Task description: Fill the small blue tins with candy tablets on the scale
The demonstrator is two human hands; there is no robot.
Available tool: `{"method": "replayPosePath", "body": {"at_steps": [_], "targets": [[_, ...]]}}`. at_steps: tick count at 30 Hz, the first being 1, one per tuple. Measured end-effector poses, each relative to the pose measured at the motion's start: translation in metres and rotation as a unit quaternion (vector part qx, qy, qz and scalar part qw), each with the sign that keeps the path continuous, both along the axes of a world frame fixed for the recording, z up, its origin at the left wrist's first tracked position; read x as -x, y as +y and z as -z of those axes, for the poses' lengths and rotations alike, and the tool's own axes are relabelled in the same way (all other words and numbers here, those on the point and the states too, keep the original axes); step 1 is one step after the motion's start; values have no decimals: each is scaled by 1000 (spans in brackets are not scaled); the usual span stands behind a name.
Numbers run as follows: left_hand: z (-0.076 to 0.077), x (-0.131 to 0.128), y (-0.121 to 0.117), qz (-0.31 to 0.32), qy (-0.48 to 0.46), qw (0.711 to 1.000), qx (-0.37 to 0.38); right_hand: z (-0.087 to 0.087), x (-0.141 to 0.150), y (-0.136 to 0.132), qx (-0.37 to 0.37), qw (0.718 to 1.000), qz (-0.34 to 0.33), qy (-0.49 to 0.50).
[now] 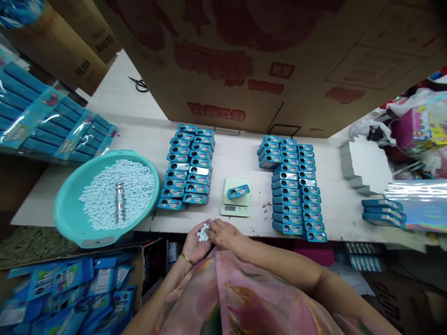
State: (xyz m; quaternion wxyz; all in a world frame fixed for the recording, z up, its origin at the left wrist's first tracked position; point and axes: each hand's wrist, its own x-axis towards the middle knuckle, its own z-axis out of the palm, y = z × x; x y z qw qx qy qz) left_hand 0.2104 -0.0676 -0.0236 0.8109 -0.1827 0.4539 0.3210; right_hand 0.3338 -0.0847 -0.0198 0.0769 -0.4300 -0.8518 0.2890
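Observation:
My left hand [196,245] is cupped palm up at the table's front edge, holding a small heap of pale blue candies [203,232]. Over that heap, my right hand [223,233] has its fingers bent into the candies; whatever is between its fingertips is hidden. Just beyond both hands, a small digital scale [237,211] carries one blue tin [238,191] lying on its pan. To the left, a turquoise basin [66,204] contains many more candies, with a shiny metal scoop [119,202] lying on top.
Blue tins stand in rows left [190,174] and right [296,186] of the scale. A large cardboard box [251,70] blocks the back. Scissors [139,85] lie at the back left. An open carton of blue packets [70,288] sits below left; stacked tins [383,212] lie far right.

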Motion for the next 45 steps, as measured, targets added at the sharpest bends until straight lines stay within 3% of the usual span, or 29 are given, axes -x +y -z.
{"method": "replayPosePath", "body": {"at_steps": [4,11,16,24,30,35,39,42,45], "targets": [[-2,-3,-1,4,13,1000,10,4,-1,1,-77,994,-41,-60],[-4,-10,0,43,-28,999,-7,-7,1,7,-77,990,-15,-116],[-6,-16,11,13,-16,1000,-23,-14,-8,15,-97,992,3,-79],[-10,-44,42,-52,0,996,-72,-27,-55,50,-51,988,127,75],[-6,-43,48,-53,2,995,-85,-31,-80,74,-51,979,194,-43],[-4,-30,33,-53,12,995,-78,-32,-73,58,-82,983,164,-19],[-4,-25,20,-31,-8,998,-59,-27,-37,28,-101,994,45,-12],[-6,-20,12,-34,-18,999,-39,-17,-13,15,-96,994,1,-54],[-7,-15,8,-39,-9,999,-21,-7,-6,11,-94,994,-29,-56]]}}
